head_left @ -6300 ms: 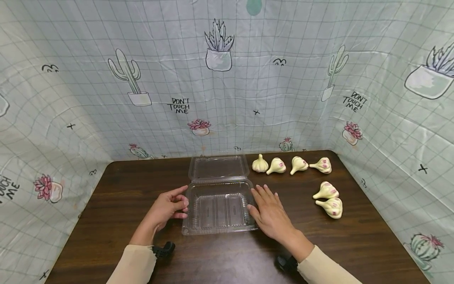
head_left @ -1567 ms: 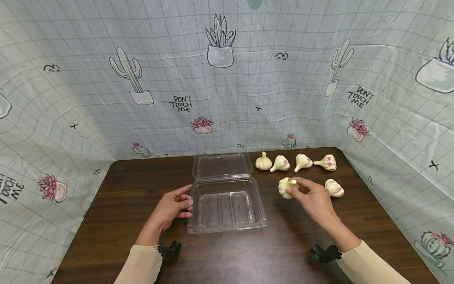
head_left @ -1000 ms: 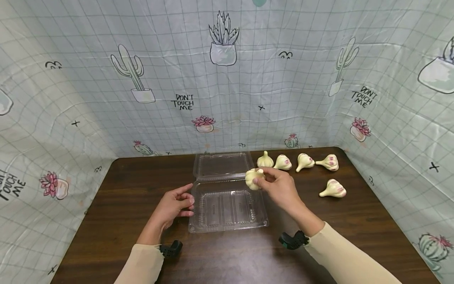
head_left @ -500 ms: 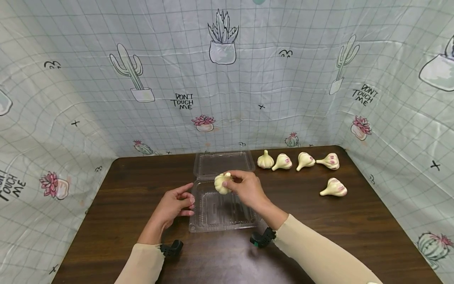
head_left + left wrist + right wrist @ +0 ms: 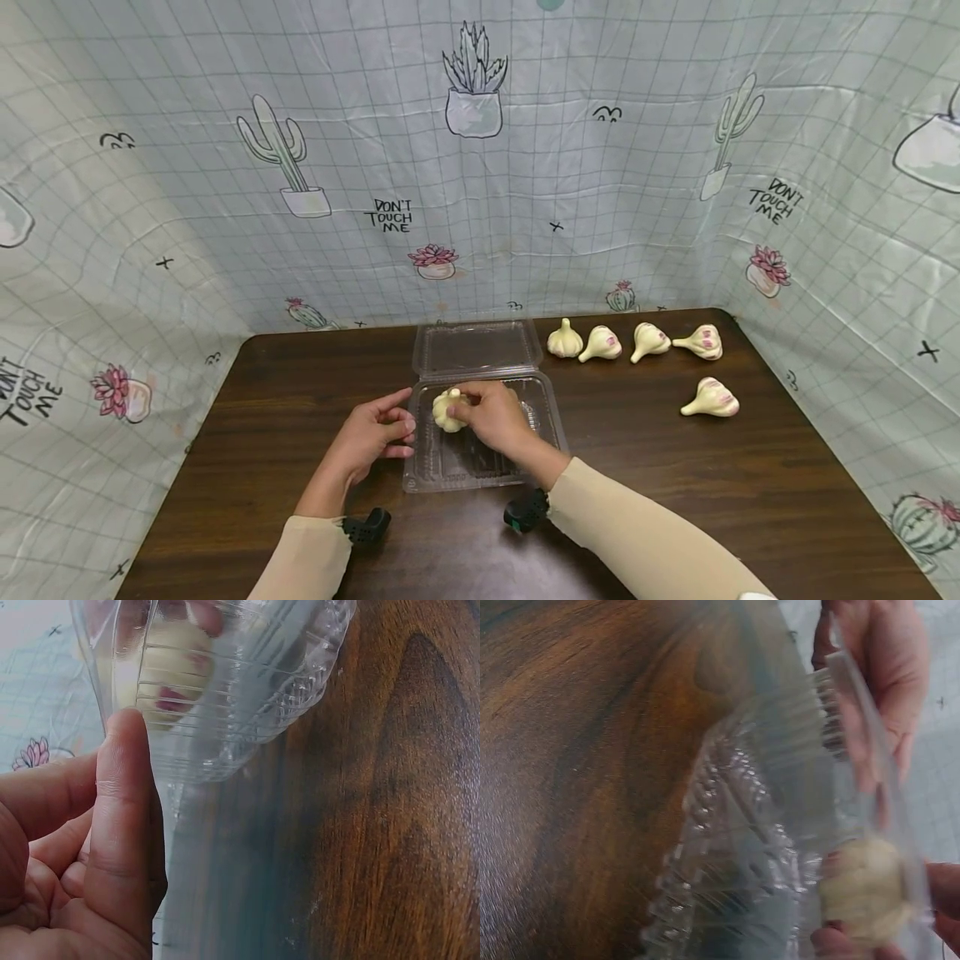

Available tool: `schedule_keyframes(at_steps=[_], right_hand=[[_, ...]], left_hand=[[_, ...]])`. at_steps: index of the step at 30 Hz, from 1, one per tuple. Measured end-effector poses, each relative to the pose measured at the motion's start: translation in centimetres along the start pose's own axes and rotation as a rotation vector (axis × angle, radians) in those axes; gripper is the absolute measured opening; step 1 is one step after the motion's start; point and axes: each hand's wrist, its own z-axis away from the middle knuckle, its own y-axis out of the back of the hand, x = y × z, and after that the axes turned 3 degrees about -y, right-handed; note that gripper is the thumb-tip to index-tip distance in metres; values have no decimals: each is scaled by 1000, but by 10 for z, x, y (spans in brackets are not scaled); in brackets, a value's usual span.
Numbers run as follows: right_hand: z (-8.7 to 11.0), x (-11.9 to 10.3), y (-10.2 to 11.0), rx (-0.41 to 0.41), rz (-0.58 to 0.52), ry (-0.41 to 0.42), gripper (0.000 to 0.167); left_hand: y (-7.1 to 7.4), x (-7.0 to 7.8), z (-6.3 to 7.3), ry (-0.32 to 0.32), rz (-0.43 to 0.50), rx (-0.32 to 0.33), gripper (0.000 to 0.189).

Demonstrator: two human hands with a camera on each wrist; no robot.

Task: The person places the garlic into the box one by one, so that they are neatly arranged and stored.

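My right hand (image 5: 495, 417) pinches a cream garlic bulb (image 5: 447, 411) between thumb and fingers, inside the left part of a clear plastic clamshell container (image 5: 558, 433). The bulb's neck points up. Beside the container's left rim, my left hand (image 5: 371, 433) has its fingers spread and loosely bent, with fingertips touching the rim. In the left wrist view the thumb (image 5: 120, 802) meets the plastic edge, and the garlic bulb (image 5: 176, 671) shows through the wall. The right wrist view is blurred, with the bulb (image 5: 866, 889) behind clear plastic.
Several more garlic bulbs (image 5: 601, 343) lie in a row at the back right, and a single bulb (image 5: 709, 398) lies nearer on the right. The container's open lid (image 5: 476, 346) lies flat behind its base. A patterned curtain (image 5: 480, 183) surrounds the dark wooden table (image 5: 300, 392).
My right hand has picked up a garlic bulb from the right, carried it left over the container and lowered it inside. The left hand has stayed at the left rim.
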Motion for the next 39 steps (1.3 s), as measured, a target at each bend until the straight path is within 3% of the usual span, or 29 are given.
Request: schedule_keyframes(at_steps=[18, 39], right_hand=[[-2, 10, -14, 4, 38, 8, 32], [-2, 4, -21, 19, 25, 25, 30]], left_hand=[[-1, 0, -1, 15, 9, 14, 62], [-2, 2, 1, 16, 1, 12, 62]])
